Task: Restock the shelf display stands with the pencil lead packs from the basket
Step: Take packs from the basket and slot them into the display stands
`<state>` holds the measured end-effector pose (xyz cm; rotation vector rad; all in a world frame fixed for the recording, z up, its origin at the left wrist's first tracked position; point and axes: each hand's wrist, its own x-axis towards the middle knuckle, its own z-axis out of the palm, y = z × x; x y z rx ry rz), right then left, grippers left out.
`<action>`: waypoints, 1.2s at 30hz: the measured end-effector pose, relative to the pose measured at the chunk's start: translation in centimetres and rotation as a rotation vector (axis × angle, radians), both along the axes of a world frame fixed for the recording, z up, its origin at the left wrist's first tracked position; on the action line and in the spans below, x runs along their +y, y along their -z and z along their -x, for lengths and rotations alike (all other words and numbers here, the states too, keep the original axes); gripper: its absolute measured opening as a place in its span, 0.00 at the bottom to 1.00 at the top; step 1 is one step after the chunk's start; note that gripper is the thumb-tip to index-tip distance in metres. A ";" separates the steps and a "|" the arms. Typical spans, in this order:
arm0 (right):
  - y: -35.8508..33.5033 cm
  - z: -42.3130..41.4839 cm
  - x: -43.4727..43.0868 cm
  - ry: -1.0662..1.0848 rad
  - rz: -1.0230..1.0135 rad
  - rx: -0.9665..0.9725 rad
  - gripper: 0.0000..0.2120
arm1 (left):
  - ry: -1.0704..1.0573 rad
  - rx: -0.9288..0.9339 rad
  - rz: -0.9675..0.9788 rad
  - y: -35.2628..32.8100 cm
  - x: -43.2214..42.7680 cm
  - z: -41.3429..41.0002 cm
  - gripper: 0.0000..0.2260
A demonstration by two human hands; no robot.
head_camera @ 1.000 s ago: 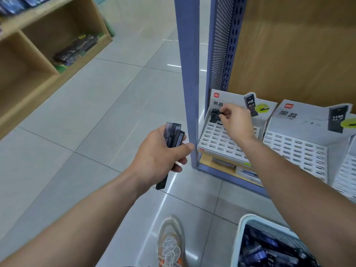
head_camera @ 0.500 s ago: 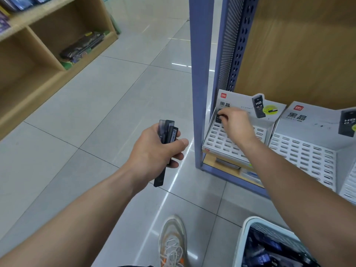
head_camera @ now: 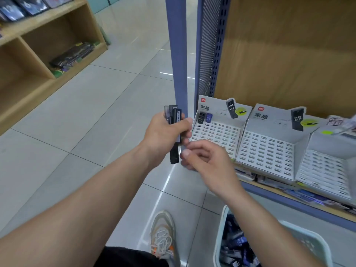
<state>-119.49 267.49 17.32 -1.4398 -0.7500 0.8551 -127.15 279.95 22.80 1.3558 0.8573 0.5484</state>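
Note:
My left hand [head_camera: 163,135] grips a bunch of dark pencil lead packs [head_camera: 174,132], held upright in front of the blue shelf post. My right hand [head_camera: 204,157] hovers just right of that bunch with loosely curled fingers near the packs' lower ends and holds nothing. The left white display stand [head_camera: 217,132] has two packs [head_camera: 204,118] standing in its top left slots, one black and one blue. A second white stand [head_camera: 269,149] sits to its right with bare slots. The pale basket [head_camera: 316,245] at the bottom right holds several more packs.
A blue shelf post [head_camera: 178,54] rises right behind my left hand. A third stand [head_camera: 327,166] is at the far right. A wooden shelf unit [head_camera: 38,60] with dark goods lines the left. My shoe [head_camera: 163,234] is on the tiled floor.
My right hand let go of the pack it set in the left stand and drew back toward my left hand. My left hand rose a little with its packs.

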 end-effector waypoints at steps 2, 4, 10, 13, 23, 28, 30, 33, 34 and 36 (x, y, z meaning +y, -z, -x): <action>-0.7 0.8 -0.5 0.035 0.004 0.070 0.08 | 0.016 -0.017 -0.002 -0.4 -0.8 -0.5 0.07; -1.3 1.0 -0.9 0.065 0.006 0.143 0.10 | 0.033 -0.043 0.008 -0.8 -1.4 -0.9 0.07; -2.0 0.5 -2.8 0.034 0.032 0.185 0.14 | 0.043 -0.093 0.039 -2.0 -2.5 -1.9 0.06; -1.5 -0.1 -4.1 -0.059 0.087 0.162 0.14 | -0.005 -0.139 0.082 -2.7 -1.9 -2.0 0.06; -0.8 -3.7 -6.3 -0.071 0.097 0.116 0.06 | -0.016 0.053 -0.154 -1.7 -0.7 -1.8 0.05; -1.0 -5.6 -6.4 -0.004 0.076 0.094 0.05 | 0.219 0.163 -0.190 -1.3 -1.5 -1.8 0.05; -1.0 -6.0 -6.4 0.008 0.076 0.090 0.06 | 0.327 0.199 -0.215 -0.9 -2.4 -2.2 0.06; -1.0 -6.4 -6.6 -0.004 0.066 0.078 0.08 | 0.365 0.203 -0.240 -0.4 -3.5 -3.3 0.07; -1.0 -6.6 -6.7 -0.004 0.067 0.067 0.09 | 0.366 0.212 -0.243 -0.3 -3.8 -3.7 0.08; -1.0 -7.1 -7.1 0.040 0.080 0.052 0.07 | 0.367 0.213 -0.232 -0.2 -4.3 -4.5 0.08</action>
